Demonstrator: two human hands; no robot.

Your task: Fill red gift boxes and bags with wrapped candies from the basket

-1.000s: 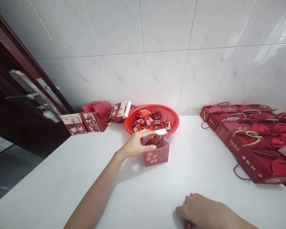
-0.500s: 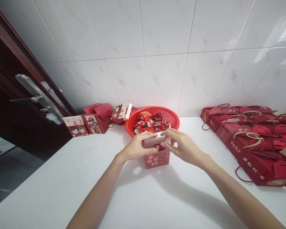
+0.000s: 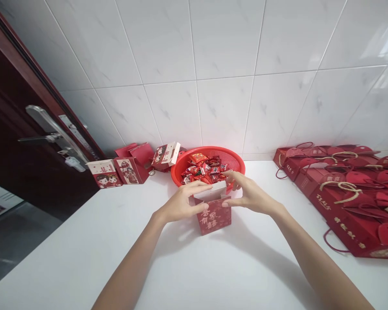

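A small red paper gift box (image 3: 214,220) with pale lettering stands on the white table, its top open and a white-lined flap raised at the back. On its left side, my left hand (image 3: 180,203) grips it, thumb against the front panel and fingers over the top edge. My right hand (image 3: 252,194) holds the opposite side, its thumb on the front upper edge and fingertips around the back flap. Whatever lies inside the box is hidden. Directly behind it sits a red plastic basket (image 3: 237,160) holding wrapped candies (image 3: 204,168), mostly red.
Several small red boxes (image 3: 130,170) stand or lean left of the basket by the tiled wall (image 3: 168,112). Rows of larger red gift boxes (image 3: 336,219) with rope handles fill the table's right side. At the left is a dark door (image 3: 26,172) with a metal handle (image 3: 51,135).
Both thumbs have come down from the opening onto the box's front panel. The red item visible inside the box before is now out of sight. The view has shifted slightly.
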